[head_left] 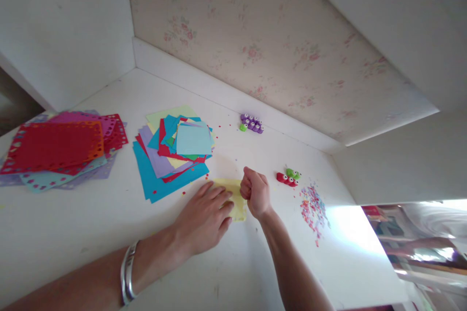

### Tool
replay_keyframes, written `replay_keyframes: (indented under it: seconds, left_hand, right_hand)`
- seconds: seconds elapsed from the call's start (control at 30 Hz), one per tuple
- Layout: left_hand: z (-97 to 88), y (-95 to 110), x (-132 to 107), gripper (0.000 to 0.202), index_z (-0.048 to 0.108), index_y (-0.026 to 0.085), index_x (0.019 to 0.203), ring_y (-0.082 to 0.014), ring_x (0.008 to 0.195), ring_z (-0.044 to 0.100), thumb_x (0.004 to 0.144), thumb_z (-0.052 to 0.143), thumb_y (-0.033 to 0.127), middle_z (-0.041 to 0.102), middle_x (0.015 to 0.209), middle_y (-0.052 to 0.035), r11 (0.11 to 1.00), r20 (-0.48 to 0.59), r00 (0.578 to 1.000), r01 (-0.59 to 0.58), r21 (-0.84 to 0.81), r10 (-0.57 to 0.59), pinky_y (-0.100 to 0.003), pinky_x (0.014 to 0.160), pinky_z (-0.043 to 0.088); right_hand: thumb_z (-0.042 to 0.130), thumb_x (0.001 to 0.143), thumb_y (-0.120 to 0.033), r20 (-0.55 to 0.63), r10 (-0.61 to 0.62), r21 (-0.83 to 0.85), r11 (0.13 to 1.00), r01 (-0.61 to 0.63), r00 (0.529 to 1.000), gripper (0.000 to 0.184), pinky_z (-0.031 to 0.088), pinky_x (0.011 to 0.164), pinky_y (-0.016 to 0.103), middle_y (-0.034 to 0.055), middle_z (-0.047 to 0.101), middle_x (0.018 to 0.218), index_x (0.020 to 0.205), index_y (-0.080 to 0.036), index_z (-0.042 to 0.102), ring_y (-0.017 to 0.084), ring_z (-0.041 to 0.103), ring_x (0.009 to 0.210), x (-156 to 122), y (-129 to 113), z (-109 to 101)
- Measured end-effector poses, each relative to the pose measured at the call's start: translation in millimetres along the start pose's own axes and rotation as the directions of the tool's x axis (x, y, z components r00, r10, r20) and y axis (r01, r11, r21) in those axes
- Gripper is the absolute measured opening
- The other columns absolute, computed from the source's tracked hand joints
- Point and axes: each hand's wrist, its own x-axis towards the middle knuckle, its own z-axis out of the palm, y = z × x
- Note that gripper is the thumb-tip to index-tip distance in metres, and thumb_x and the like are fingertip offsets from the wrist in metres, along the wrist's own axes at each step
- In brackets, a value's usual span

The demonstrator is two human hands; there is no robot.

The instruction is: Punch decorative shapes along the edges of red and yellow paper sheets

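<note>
A small sheet of yellow paper lies on the white tabletop, with small notches along its near edge. My left hand rests flat on its left part, fingers spread. At the right edge of the sheet, my right hand is closed in a fist. Whatever that fist may hold is hidden by the fingers. Just beyond my left hand is a loose stack of coloured paper, in blue, red, purple and yellow, with a pale blue piece on top.
Sheets with punched borders are piled at the far left. Small purple pieces with eye-like dots and a green one sit by the wall. Red and green ones stand nearer, beside scattered paper confetti.
</note>
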Motion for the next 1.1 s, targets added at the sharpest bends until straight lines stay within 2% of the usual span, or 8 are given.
replay_keyframes:
  seconds: [0.23,0.33,0.43,0.5,0.57,0.63,0.87,1.1]
  left_hand:
    - [-3.3,1.8,0.6,0.024,0.065,0.024,0.111,-0.0245,0.120,0.051,0.093,0.052,0.031,0.064,0.124,-0.0046,1.000,-0.016,1.000,-0.019,0.005,0.019,-0.047,0.112,0.024]
    - [-4.9,2.2,0.9,0.022,0.065,0.024,0.110,-0.0242,0.120,0.051,0.092,0.055,0.031,0.064,0.123,-0.0039,1.000,-0.004,1.000,-0.023,0.007,0.023,-0.046,0.112,0.025]
    - [-5.9,2.3,1.0,0.022,0.065,0.024,0.110,-0.0242,0.120,0.051,0.090,0.058,0.031,0.065,0.122,-0.0033,1.000,0.001,1.000,-0.025,0.005,0.025,-0.045,0.113,0.025]
    - [-5.8,2.1,0.7,0.022,0.065,0.025,0.111,-0.0240,0.120,0.051,0.091,0.058,0.031,0.065,0.123,-0.0026,1.000,0.004,1.000,-0.021,0.002,0.021,-0.046,0.113,0.025]
    - [-5.1,1.8,0.2,0.022,0.065,0.025,0.111,-0.0240,0.120,0.051,0.091,0.057,0.030,0.065,0.124,-0.0025,1.000,0.002,1.000,-0.012,0.001,0.012,-0.046,0.113,0.024]
    - [-4.0,1.6,-0.1,0.022,0.065,0.025,0.111,-0.0242,0.121,0.051,0.091,0.057,0.030,0.064,0.126,-0.0027,1.000,-0.006,1.000,-0.007,0.001,0.007,-0.047,0.113,0.024]
    - [-3.8,1.4,0.3,0.022,0.066,0.025,0.111,-0.0237,0.122,0.051,0.092,0.055,0.030,0.064,0.127,-0.0026,1.000,0.003,1.000,-0.005,-0.004,0.005,-0.046,0.113,0.025]
    - [-6.7,0.0,1.6,0.024,0.065,0.025,0.113,-0.0232,0.124,0.051,0.093,0.053,0.029,0.062,0.130,-0.0019,1.000,0.047,0.999,-0.010,-0.011,0.011,-0.047,0.114,0.025]
  right_hand:
    - [0.063,0.082,-0.045,0.112,0.057,0.145,0.987,-0.073,0.992,0.053,0.011,0.038,0.022,-0.0114,0.018,0.042,0.051,-0.023,0.027,0.006,0.011,0.039,-2.8,-22.7,-2.2]
    - [0.058,0.087,-0.048,0.088,-0.073,0.162,0.985,0.059,0.993,0.049,0.018,0.039,0.022,-0.0108,0.020,0.044,0.055,-0.022,0.033,0.008,0.014,0.040,-11.2,-32.5,-12.1]
    - [0.062,0.088,-0.042,0.041,-0.328,-0.194,0.924,0.329,0.944,0.030,0.031,0.045,0.023,-0.0054,0.042,0.054,0.067,-0.021,0.055,0.010,0.032,0.047,-23.1,-32.8,-28.7]
    - [0.068,0.085,-0.034,0.171,-0.409,-0.514,0.739,0.436,0.896,0.012,0.040,0.053,0.026,0.0016,0.060,0.079,0.088,-0.023,0.068,0.013,0.049,0.061,-30.4,-27.0,-40.7]
    - [0.066,0.087,-0.030,0.304,-0.390,-0.674,0.556,0.486,0.869,0.018,0.047,0.060,0.028,0.0059,0.065,0.102,0.104,-0.026,0.071,0.017,0.058,0.076,-35.9,-18.3,-51.3]
    - [0.059,0.091,-0.029,0.340,-0.378,-0.716,0.490,0.498,0.861,0.018,0.050,0.062,0.029,0.0070,0.066,0.107,0.105,-0.027,0.072,0.019,0.062,0.081,-39.1,-10.0,-59.8]
    - [0.057,0.092,-0.028,0.261,-0.398,-0.746,0.495,0.445,0.879,0.019,0.054,0.057,0.029,0.0087,0.067,0.108,0.103,-0.025,0.072,0.019,0.066,0.076,-40.9,-6.7,-83.2]
    - [0.057,0.092,-0.030,0.242,-0.440,-0.802,0.412,0.434,0.865,0.019,0.056,0.064,0.029,0.0080,0.070,0.096,0.092,-0.022,0.074,0.020,0.067,0.079,-36.8,-12.4,-94.7]
